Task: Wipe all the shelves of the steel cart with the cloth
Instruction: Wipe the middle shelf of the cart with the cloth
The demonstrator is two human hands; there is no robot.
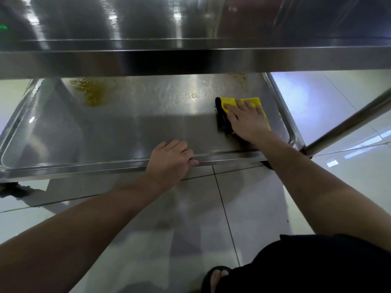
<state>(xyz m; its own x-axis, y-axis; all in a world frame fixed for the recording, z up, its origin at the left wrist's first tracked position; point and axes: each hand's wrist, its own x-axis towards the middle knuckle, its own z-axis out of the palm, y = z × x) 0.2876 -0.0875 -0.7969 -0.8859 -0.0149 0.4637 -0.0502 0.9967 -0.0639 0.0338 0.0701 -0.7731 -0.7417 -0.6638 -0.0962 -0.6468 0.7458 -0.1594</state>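
I look down at the steel cart's bottom shelf (110,132), a shallow tray with a raised rim. A yellow cloth with a black edge (230,103) lies flat near the shelf's right end. My right hand (247,119) presses on it with straight, spread fingers. My left hand (171,160) grips the shelf's front rim, fingers curled over the edge and thumb under it. A yellow-brown stain (93,92) spreads at the shelf's back left, a fainter one (240,80) at the back right. Water drops (191,95) sit mid-shelf.
The shelf above (190,58) overhangs the back of the bottom shelf. A steel leg (347,125) slants up at the right. White floor tiles (211,218) lie in front. My knee in dark cloth (317,265) and a sandalled foot (218,275) are at bottom right.
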